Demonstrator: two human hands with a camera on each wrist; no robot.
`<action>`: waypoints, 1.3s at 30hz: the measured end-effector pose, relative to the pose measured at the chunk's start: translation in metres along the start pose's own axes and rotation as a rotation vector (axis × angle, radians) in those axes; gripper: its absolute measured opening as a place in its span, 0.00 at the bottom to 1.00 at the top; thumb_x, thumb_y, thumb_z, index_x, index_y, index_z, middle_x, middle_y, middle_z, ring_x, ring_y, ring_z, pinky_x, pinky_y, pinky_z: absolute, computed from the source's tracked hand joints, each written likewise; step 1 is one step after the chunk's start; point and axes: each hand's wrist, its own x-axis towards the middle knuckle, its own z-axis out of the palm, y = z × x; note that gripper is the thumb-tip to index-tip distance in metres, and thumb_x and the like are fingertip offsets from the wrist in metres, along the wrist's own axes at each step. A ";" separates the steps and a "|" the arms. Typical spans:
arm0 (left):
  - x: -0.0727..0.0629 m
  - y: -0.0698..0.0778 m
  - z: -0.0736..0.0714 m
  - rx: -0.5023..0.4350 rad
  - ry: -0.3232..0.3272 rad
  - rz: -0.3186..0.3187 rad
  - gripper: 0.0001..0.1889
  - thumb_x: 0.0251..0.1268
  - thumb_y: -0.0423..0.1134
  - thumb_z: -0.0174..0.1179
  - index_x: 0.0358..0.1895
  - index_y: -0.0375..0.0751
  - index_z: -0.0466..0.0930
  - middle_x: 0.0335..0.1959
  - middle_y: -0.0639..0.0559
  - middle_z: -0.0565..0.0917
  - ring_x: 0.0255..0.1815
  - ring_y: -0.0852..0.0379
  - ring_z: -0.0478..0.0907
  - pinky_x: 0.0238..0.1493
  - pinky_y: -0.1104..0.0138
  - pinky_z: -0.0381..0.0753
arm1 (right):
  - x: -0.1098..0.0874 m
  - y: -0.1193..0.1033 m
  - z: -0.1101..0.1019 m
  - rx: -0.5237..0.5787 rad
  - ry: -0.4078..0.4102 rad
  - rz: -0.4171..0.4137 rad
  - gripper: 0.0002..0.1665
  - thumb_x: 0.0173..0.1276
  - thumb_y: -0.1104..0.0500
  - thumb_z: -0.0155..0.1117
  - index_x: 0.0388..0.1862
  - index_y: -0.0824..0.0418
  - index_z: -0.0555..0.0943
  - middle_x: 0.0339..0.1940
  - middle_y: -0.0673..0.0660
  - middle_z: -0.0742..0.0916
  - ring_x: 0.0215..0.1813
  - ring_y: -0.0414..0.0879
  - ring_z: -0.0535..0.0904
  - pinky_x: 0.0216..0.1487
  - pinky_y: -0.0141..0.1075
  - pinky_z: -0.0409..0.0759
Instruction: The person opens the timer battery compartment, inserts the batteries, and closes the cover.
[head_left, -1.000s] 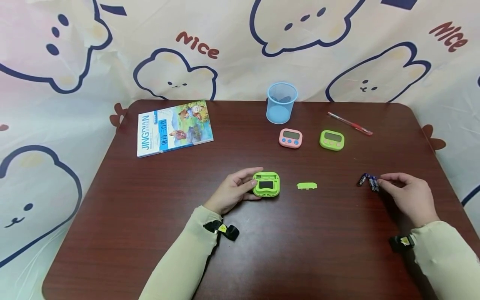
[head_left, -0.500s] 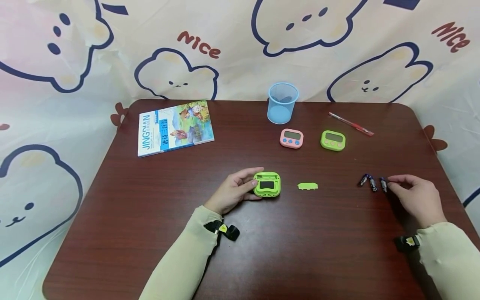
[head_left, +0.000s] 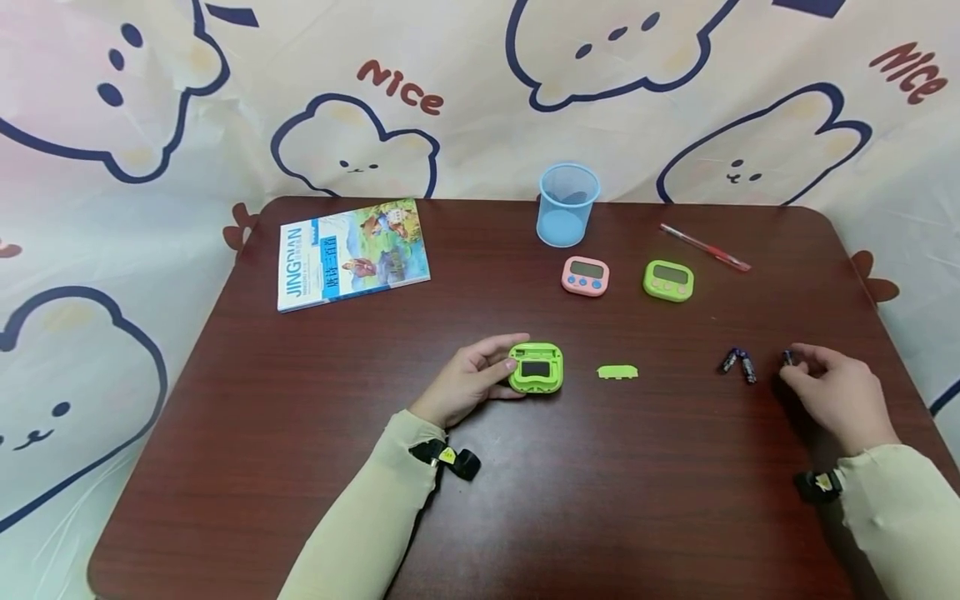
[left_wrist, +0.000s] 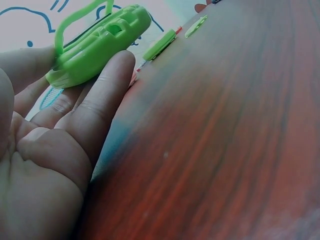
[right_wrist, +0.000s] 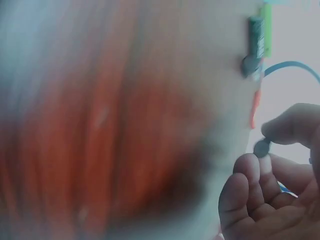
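Observation:
In the head view my left hand (head_left: 474,375) holds a green digital timer (head_left: 537,353) between thumb and fingers, its back turned up with the battery compartment uncovered. The left wrist view shows that timer's (left_wrist: 97,55) edge and a green stand loop raised from it. A small green battery cover (head_left: 617,372) lies on the table to the right. Between thumb and fingers, my right hand (head_left: 843,398) pinches one small battery (right_wrist: 261,148), seen end-on in the right wrist view. Two more dark batteries (head_left: 747,369) lie close together on the table, left of that hand.
A pink timer (head_left: 586,277) and another green timer (head_left: 668,282) lie farther back, with a red pen (head_left: 705,247) behind them. A blue cup (head_left: 564,221) stands at the back edge. At the back left lies a book (head_left: 352,254) on the brown table (head_left: 360,383).
My right hand has separated one battery from the group and moved it right; that battery is now mostly covered by the fingers. The left hand and its timer have stayed put.

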 end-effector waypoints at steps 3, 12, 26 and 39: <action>0.000 0.001 0.001 -0.001 0.001 -0.005 0.25 0.79 0.27 0.47 0.75 0.29 0.60 0.67 0.31 0.72 0.56 0.47 0.81 0.51 0.52 0.85 | -0.005 -0.011 -0.001 0.068 0.023 0.001 0.23 0.74 0.50 0.56 0.56 0.67 0.80 0.36 0.59 0.82 0.33 0.43 0.70 0.28 0.30 0.66; -0.002 0.002 0.001 0.011 -0.007 -0.005 0.25 0.79 0.29 0.49 0.75 0.28 0.59 0.68 0.30 0.71 0.56 0.47 0.81 0.51 0.52 0.85 | -0.024 -0.068 0.005 0.278 0.055 -0.160 0.12 0.70 0.54 0.68 0.46 0.60 0.83 0.33 0.45 0.84 0.32 0.35 0.76 0.28 0.25 0.73; 0.000 -0.001 0.000 0.018 -0.006 0.003 0.25 0.79 0.28 0.49 0.75 0.29 0.59 0.68 0.30 0.71 0.55 0.48 0.82 0.50 0.52 0.86 | -0.031 -0.159 0.068 0.554 -0.072 -0.395 0.07 0.65 0.60 0.74 0.41 0.55 0.86 0.33 0.49 0.87 0.31 0.40 0.79 0.29 0.28 0.77; 0.001 0.002 0.000 0.018 0.003 -0.024 0.25 0.79 0.29 0.49 0.75 0.30 0.61 0.67 0.33 0.73 0.55 0.48 0.82 0.49 0.54 0.86 | -0.021 -0.205 0.108 0.627 -0.109 -0.477 0.09 0.63 0.58 0.76 0.43 0.54 0.88 0.38 0.48 0.85 0.37 0.42 0.78 0.37 0.28 0.79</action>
